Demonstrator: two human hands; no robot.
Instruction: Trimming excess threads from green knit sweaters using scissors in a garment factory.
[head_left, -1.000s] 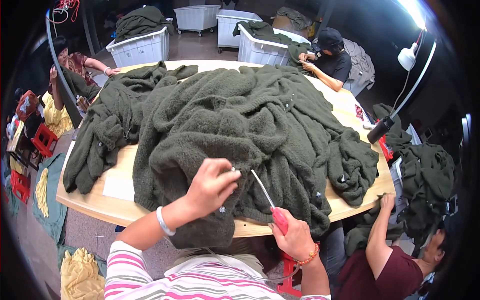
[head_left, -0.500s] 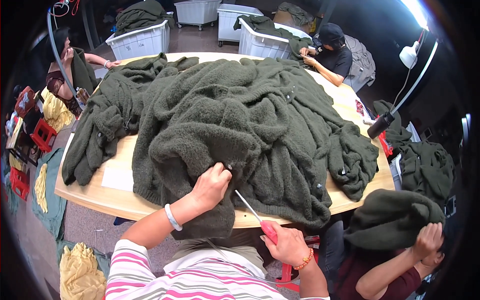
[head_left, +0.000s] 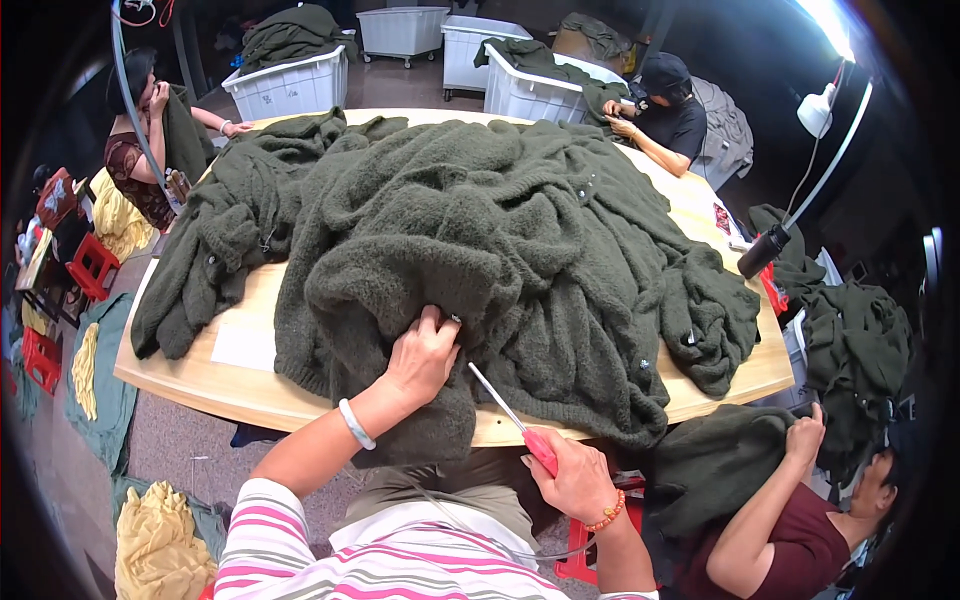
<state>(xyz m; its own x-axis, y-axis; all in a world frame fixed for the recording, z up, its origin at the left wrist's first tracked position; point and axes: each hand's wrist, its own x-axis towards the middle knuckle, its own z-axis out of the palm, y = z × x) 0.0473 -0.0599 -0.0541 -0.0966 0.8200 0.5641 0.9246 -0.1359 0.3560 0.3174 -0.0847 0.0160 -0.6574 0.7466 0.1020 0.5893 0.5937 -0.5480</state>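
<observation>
A dark green fuzzy knit sweater [head_left: 400,275] lies bunched at the front of a big heap. My left hand [head_left: 425,355] has its fingers curled into the knit, beside a small shiny ornament [head_left: 455,320]. My right hand [head_left: 580,480] grips the red handle of a tool with a thin metal shaft [head_left: 495,400], much like a soldering iron. Its tip points up and left, just right of my left hand and close to the sweater. A grey cord [head_left: 450,515] crosses my lap near my right wrist.
More green knitwear [head_left: 560,230] covers much of the wooden table [head_left: 190,375]. White paper [head_left: 243,345] lies front left. A lamp arm [head_left: 830,170] rises at right. Co-workers sit left, far right and near right, the nearest holding a green garment [head_left: 720,460]. White bins [head_left: 290,90] stand behind.
My left hand has shifted slightly up with fingers less tightly curled by the ornament. The near-right co-worker's garment has moved lower and left, and their hand has risen.
</observation>
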